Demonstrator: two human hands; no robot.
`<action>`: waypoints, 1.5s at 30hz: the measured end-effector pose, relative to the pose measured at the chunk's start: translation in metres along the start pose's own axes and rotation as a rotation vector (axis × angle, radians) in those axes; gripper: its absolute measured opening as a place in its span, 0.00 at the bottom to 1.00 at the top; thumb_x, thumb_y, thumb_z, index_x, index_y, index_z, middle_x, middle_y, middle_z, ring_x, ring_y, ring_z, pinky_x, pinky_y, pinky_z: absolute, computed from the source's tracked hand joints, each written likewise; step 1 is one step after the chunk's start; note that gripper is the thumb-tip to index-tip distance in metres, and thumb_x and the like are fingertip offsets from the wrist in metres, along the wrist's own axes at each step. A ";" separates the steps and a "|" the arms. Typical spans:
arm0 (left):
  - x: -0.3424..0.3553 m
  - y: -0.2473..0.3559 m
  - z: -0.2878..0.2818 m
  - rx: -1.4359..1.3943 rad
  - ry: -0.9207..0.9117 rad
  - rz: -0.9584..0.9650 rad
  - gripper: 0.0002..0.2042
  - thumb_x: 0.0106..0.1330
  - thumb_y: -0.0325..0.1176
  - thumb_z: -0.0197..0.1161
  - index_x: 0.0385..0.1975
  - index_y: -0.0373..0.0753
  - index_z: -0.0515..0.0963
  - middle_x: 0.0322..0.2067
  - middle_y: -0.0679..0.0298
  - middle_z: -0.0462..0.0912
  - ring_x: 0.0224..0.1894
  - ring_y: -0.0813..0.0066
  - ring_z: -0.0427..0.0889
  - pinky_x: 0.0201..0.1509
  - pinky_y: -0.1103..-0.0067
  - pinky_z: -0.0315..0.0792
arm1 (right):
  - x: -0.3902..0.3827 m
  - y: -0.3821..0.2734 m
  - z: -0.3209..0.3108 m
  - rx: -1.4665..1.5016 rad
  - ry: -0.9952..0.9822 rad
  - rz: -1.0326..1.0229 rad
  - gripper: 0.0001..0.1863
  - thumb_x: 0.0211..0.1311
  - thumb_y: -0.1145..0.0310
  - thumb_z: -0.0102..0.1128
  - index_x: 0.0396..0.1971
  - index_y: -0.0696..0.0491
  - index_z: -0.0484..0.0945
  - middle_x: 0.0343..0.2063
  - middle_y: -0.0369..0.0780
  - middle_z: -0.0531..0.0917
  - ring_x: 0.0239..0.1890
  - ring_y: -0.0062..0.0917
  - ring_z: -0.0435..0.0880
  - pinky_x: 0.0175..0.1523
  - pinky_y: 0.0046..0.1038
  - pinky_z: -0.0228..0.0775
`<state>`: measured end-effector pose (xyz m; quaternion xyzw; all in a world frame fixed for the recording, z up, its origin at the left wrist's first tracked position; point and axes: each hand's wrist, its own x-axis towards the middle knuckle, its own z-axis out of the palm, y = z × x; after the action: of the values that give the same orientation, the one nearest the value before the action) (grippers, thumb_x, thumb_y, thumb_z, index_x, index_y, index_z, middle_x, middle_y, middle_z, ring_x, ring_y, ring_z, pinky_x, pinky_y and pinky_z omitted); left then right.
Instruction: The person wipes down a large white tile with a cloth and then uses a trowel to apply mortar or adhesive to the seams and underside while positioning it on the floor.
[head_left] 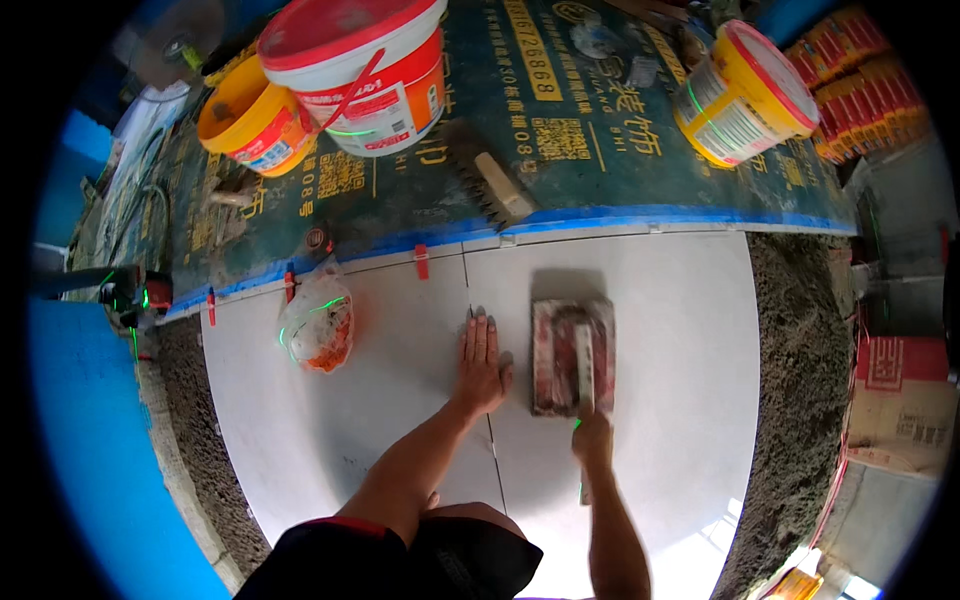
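Observation:
My left hand [481,368] lies flat on the pale grey floor tiles [675,330], fingers stretched out, beside the dark joint between two of them. To its right, my right hand [593,440] is closed around a mallet [585,370] with a pale handle. The mallet's upper end overlaps a rectangular, red-stained float [544,365] on the right tile. Where the mallet's head ends and the float begins is hard to make out. On the left tile sits a clear plastic bag [318,325] holding small orange-red pieces. Red levelling wedges [421,262] stand along the far tile edge.
Beyond blue tape, a green printed floor sheet [400,200] carries a red-lidded bucket [360,80], two yellow buckets [265,130] [745,95] and a notched trowel [497,190]. Dark mortar [805,370] borders the tiles. A laser level [135,295] stands left, a carton [905,400] right.

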<state>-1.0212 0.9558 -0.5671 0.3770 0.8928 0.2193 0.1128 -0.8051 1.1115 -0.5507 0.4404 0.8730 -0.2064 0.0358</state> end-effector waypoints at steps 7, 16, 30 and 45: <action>-0.018 -0.024 -0.023 0.037 0.005 -0.042 0.37 0.66 0.43 0.48 0.66 0.22 0.43 0.69 0.40 0.37 0.72 0.42 0.36 0.72 0.56 0.35 | 0.012 -0.157 -0.206 0.781 -0.171 0.112 0.26 0.70 0.46 0.38 0.25 0.56 0.68 0.10 0.31 0.67 0.13 0.13 0.64 0.17 0.19 0.55; 0.009 -0.011 -0.013 0.038 -0.001 -0.028 0.39 0.65 0.44 0.49 0.68 0.26 0.39 0.71 0.46 0.35 0.73 0.49 0.33 0.73 0.60 0.33 | 0.057 -0.105 -0.068 0.263 -0.382 0.296 0.33 0.68 0.41 0.37 0.44 0.58 0.76 0.32 0.58 0.80 0.42 0.54 0.78 0.48 0.45 0.70; -0.001 -0.014 -0.013 0.059 -0.039 -0.030 0.39 0.65 0.45 0.49 0.67 0.24 0.42 0.70 0.41 0.37 0.72 0.46 0.35 0.73 0.59 0.32 | 0.050 -0.097 -0.057 0.143 -0.216 0.406 0.30 0.69 0.46 0.40 0.39 0.62 0.77 0.34 0.60 0.80 0.43 0.58 0.76 0.50 0.50 0.67; 0.152 -0.050 -0.068 0.109 0.199 0.274 0.14 0.55 0.26 0.62 0.41 0.36 0.74 0.40 0.53 0.75 0.45 0.53 0.73 0.50 0.65 0.69 | 0.044 -0.104 -0.045 0.455 -0.176 0.441 0.36 0.67 0.41 0.37 0.37 0.65 0.76 0.35 0.63 0.79 0.45 0.59 0.75 0.49 0.49 0.67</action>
<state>-1.1824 1.0143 -0.5363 0.4771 0.8504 0.2202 -0.0278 -0.9085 1.1077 -0.4864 0.5959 0.6818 -0.4208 0.0553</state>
